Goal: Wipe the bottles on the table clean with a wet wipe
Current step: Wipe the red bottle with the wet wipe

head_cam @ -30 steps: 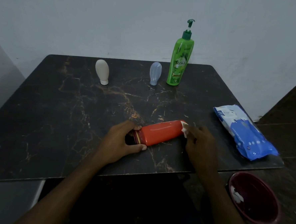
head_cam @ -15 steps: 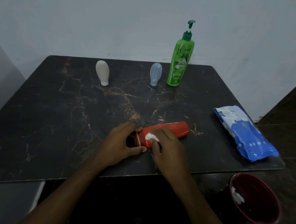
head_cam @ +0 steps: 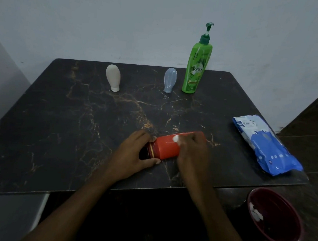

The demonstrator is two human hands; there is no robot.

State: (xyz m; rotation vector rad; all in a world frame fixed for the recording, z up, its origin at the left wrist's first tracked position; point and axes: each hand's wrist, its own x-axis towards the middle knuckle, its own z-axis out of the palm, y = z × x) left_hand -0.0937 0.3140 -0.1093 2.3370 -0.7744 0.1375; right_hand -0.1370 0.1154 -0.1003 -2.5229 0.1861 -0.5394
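An orange-red bottle (head_cam: 166,148) lies on its side near the front of the dark marble table (head_cam: 60,133). My left hand (head_cam: 133,156) grips its dark cap end. My right hand (head_cam: 192,154) lies over the bottle's right half, pressing a small white wet wipe (head_cam: 176,139) against it; only a bit of the wipe shows. At the back stand a cream tube (head_cam: 113,77), a pale blue tube (head_cam: 169,80) and a green pump bottle (head_cam: 196,66).
A blue and white wet wipe pack (head_cam: 262,145) lies at the table's right edge. Below the front right corner stands a dark red bin (head_cam: 275,217) with used white wipes inside. A pale wall runs behind the table.
My right hand with the wipe slid left along the bottle from its right end to near the cap, then back toward the middle. The left hand stayed on the cap end.
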